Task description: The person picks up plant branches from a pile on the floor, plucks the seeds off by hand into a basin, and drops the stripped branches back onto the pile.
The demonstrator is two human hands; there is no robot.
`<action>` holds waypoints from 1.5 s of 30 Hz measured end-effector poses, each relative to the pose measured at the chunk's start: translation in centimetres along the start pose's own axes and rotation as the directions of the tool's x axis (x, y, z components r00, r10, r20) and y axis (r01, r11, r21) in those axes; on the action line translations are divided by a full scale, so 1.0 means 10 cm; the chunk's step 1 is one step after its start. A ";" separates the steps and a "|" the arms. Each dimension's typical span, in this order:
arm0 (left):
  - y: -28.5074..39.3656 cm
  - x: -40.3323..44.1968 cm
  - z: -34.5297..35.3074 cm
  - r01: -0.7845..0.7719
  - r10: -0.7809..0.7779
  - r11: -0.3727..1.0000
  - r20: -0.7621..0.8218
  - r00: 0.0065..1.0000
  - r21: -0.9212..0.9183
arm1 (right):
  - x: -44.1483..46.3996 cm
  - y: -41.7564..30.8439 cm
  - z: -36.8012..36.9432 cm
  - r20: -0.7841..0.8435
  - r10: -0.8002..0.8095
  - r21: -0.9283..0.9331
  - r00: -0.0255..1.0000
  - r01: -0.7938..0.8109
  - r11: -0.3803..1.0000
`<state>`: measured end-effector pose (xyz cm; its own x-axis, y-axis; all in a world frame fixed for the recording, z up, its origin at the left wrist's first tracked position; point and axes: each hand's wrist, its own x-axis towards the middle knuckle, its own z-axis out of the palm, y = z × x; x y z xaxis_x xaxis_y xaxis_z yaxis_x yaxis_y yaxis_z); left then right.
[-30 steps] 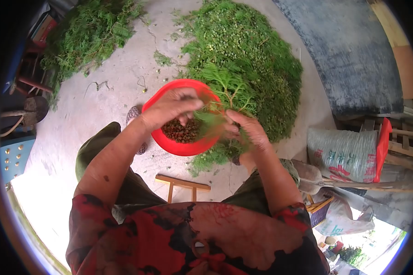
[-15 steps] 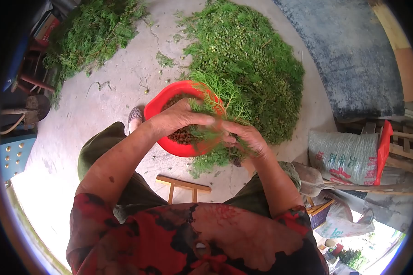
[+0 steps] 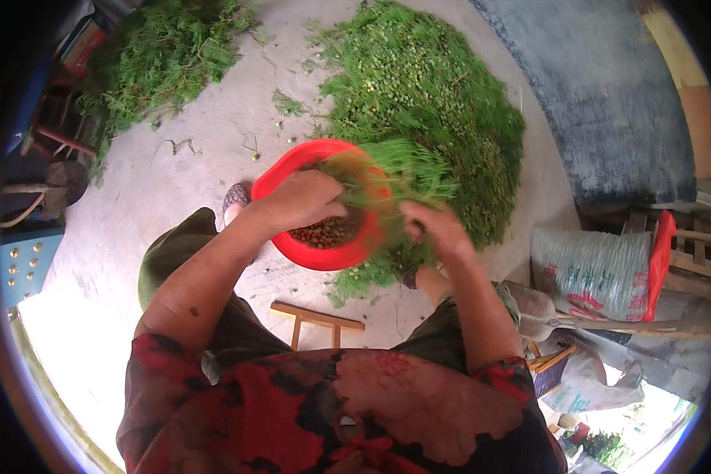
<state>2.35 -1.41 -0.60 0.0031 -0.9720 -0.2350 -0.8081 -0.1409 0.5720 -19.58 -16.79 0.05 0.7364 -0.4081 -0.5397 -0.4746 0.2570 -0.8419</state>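
Note:
A red plastic basin [image 3: 292, 251] stands between my legs, with small brown seed-like pieces [image 3: 324, 232] inside. My left hand [image 3: 306, 197] is over the basin, its fingers curled closed; whatever they hold, if anything, is hidden. To the right of the rim my right hand [image 3: 438, 231] grips the stem end of a feathery green conifer sprig [image 3: 411, 170]. Motion blurs the sprig, which reaches across the basin's right side. Beyond it lies a large heap of conifer greenery [image 3: 426, 87] dotted with pale green cones.
Another pile of green branches [image 3: 166, 59] lies at the upper left. A wooden stool edge [image 3: 316, 316] shows between my knees. At right are a stuffed woven sack [image 3: 592, 268], a shovel [image 3: 529, 312] and stacked wood [image 3: 697, 284]. A dark board [image 3: 608, 95] is at upper right.
My hands were close together on the sprig and have moved apart. The right hand has shifted right with the sprig; the left has moved slightly left, over the basin.

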 end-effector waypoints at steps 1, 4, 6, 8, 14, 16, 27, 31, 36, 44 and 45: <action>-0.07 -0.01 0.05 0.049 -0.049 0.999 0.020 0.999 0.021 | 0.01 0.02 -0.17 -0.074 0.025 0.149 0.997 -0.014 0.989; -0.33 -0.12 0.19 0.007 -0.001 0.999 -0.123 0.992 0.044 | 0.12 0.48 -0.81 -0.477 0.008 -0.107 0.879 -0.067 0.992; -0.10 -0.22 0.16 0.034 0.003 0.972 -0.158 0.987 0.231 | 0.36 1.45 -1.55 -0.544 -0.099 -0.495 0.833 -0.224 0.840; -0.01 -0.25 0.13 0.008 -0.015 0.986 0.037 0.999 0.168 | 0.66 1.66 -1.73 -0.389 -0.255 -0.894 0.885 -0.295 0.339; -0.11 -0.19 0.42 -0.100 0.101 0.984 0.000 0.995 0.149 | 0.87 -1.59 0.60 -0.010 -0.585 -0.404 0.811 0.532 0.744; -0.10 -0.14 0.33 -0.096 0.085 0.985 0.080 0.993 0.141 | 0.85 -2.50 0.43 0.237 -0.721 -0.507 0.652 0.715 0.481; 0.12 -0.09 0.36 -0.083 0.049 0.981 0.195 0.980 0.173 | 0.84 1.36 -1.84 -0.092 -0.516 -0.982 0.852 -0.164 -0.095; 0.19 -0.02 0.38 -0.101 0.062 0.980 0.215 0.975 0.173 | 0.68 2.50 -1.41 -0.604 0.332 -0.192 0.725 -0.536 0.822; 0.15 0.09 0.46 -0.056 -0.004 0.979 0.298 0.955 0.194 | 1.04 2.76 -0.95 -0.551 0.366 -0.136 0.750 -0.514 0.847; 0.14 0.07 0.35 -0.031 -0.009 0.984 0.219 0.976 0.177 | 1.05 2.18 -1.31 -0.508 0.314 -0.111 0.802 -0.422 0.900; 0.14 0.05 0.33 -0.041 0.008 0.984 0.189 0.982 0.172 | 0.98 2.01 -1.38 -0.480 0.356 0.065 0.801 -0.373 0.926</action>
<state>-0.71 -1.47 -2.50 -0.1147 -0.9199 -0.3751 -0.8969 -0.0665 0.4373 -28.56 -27.66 -22.12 0.1894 -0.6564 -0.7303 -0.6826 0.4466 -0.5784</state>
